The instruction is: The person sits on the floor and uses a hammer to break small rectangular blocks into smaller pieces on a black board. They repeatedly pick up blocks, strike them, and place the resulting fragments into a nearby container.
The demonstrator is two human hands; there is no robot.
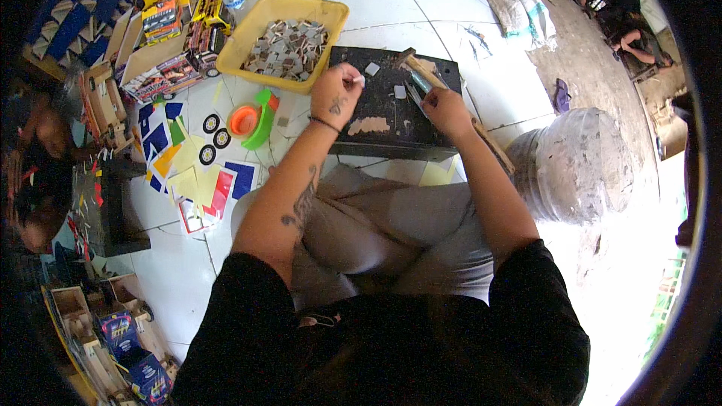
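My left hand pinches a small white square piece over the left part of a low black work board. My right hand is closed on a shiny metal tool that points toward the board's far edge. Two more small pale squares lie on the board between my hands, next to a wooden-handled hammer. A patch of bare wood shows on the board near my left wrist. My grey-trousered knees sit just under the board.
A yellow tray of several small square tiles stands beyond my left hand. An orange and green tape dispenser, black wheels and coloured paper shapes lie on the white floor at left. A plastic-wrapped drum stands at right. Another person sits far right.
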